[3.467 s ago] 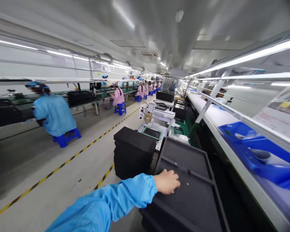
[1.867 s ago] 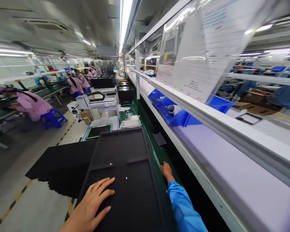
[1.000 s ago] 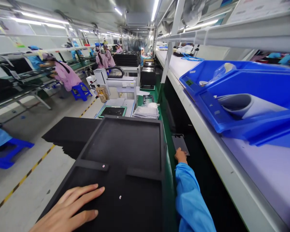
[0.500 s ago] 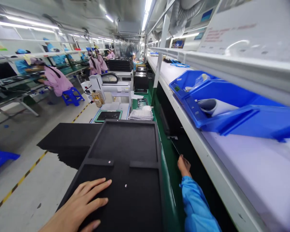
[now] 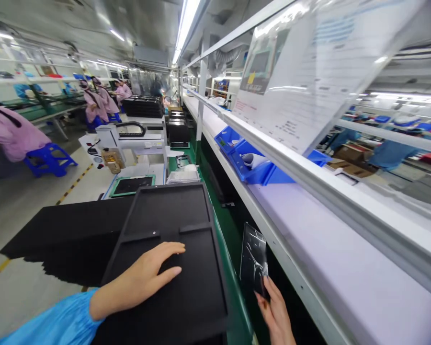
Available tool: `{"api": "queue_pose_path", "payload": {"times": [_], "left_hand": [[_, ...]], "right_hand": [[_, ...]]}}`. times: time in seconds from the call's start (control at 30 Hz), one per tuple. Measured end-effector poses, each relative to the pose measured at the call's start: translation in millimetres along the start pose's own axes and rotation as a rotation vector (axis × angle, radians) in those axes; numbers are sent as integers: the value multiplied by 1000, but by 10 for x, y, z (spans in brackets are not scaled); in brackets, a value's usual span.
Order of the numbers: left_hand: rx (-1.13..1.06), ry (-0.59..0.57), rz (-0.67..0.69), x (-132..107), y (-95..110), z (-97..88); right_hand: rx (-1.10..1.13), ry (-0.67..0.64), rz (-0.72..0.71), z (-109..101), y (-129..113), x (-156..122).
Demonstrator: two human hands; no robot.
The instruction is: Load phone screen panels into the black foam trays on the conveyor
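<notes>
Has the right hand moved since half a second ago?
Yes. Judged against the blue bins, the right hand has drawn back toward the wearer, holding the dark panel tilted up.

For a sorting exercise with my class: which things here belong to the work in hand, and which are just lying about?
With the hands:
dark panel, held in the right hand
black tray, under the left hand

Apparently just nearby:
blue bins
nearest blue stool

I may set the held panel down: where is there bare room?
The white shelf shows bare surface nearer than the blue bins. The far section of the black tray, beyond the left hand, looks bare too. Beyond, the white stack and machine crowd in.
</notes>
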State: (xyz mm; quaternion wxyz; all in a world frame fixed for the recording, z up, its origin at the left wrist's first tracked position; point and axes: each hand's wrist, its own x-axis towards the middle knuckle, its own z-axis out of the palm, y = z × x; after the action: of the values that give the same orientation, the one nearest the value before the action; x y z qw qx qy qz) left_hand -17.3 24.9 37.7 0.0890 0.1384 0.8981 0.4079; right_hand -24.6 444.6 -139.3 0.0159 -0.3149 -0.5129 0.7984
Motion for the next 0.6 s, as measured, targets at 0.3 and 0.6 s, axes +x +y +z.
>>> {"api": "queue_pose_path", "payload": {"times": [0.3,0.6], "left_hand": [[-359,-276,32,135,571,184],[269,-220,555,-537,-603,220]], "right_hand": [[63,-278,-9,207,155,-1262],[298,-133,-258,126,742,-2518]]}}
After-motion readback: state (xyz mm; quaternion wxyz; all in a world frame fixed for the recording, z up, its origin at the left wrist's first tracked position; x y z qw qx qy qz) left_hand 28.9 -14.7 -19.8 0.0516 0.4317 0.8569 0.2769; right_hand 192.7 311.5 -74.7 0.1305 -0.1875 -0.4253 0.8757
